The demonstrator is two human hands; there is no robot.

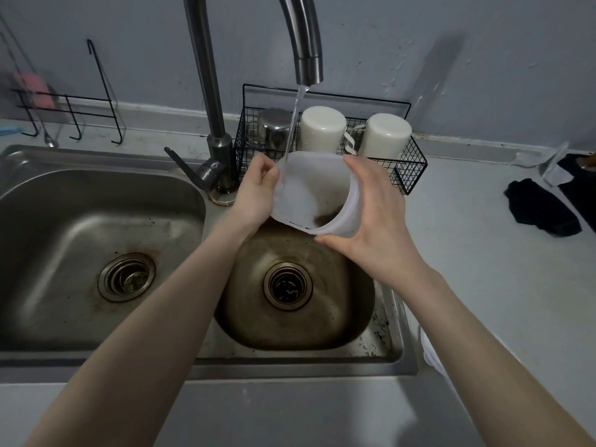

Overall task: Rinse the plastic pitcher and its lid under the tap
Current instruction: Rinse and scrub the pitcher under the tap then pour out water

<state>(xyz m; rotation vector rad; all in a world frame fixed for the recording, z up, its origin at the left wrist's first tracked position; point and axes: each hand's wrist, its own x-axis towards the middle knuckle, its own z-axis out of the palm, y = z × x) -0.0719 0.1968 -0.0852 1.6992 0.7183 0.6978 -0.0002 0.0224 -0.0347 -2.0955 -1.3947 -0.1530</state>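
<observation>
A translucent white plastic pitcher [309, 191] is held tilted over the small right sink basin [245, 317], its mouth turned toward me. Dark specks lie inside near its lower rim. My left hand [254, 195] grips its left edge. My right hand [377, 217] wraps around its right side and rim. Water runs from the steel tap [306, 50] in a thin stream onto the pitcher's upper left edge. A white plastic piece [432, 350] shows at the sink's right edge, half hidden by my right forearm; I cannot tell whether it is the lid.
A black wire basket [409, 169] behind the pitcher holds a steel cup [274, 127] and two upturned white cups. The large left basin [64, 240] lies beside the tap lever [183, 166]. A dark cloth [541, 208] lies on the right counter. A black wire rack [74, 108] stands at back left.
</observation>
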